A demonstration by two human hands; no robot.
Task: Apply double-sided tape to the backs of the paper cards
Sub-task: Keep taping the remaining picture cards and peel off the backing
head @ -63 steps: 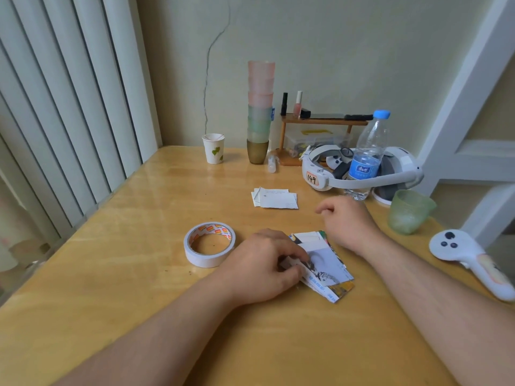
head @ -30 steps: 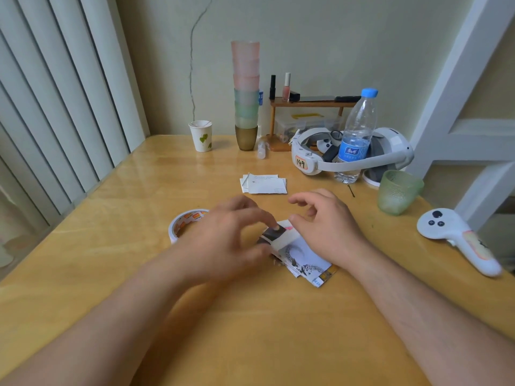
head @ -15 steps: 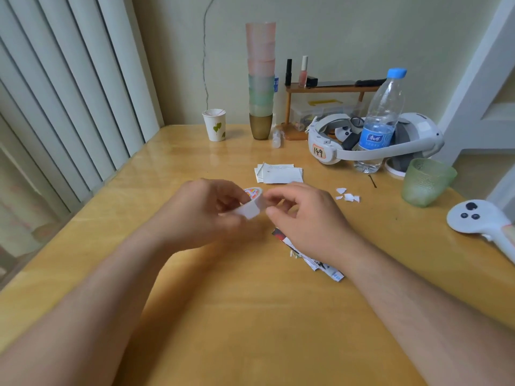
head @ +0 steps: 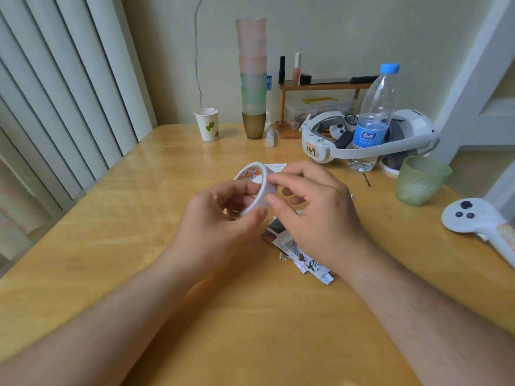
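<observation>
The left hand [head: 220, 218] holds the roll of double-sided tape [head: 255, 188] lifted above the middle of the table [head: 111, 246], its fingers curled around the ring from below. The right hand [head: 315, 215] touches the outer side of the roll with thumb and forefinger bent, as in a pinch. The paper cards [head: 301, 254] lie in a loose pile on the table, partly hidden under the right hand. A green cup [head: 419, 181] stands near the right edge.

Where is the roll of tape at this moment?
In the head view the tape roll is mid-frame, lifted above the table, held by the left hand, with the right hand touching its rim.
</observation>
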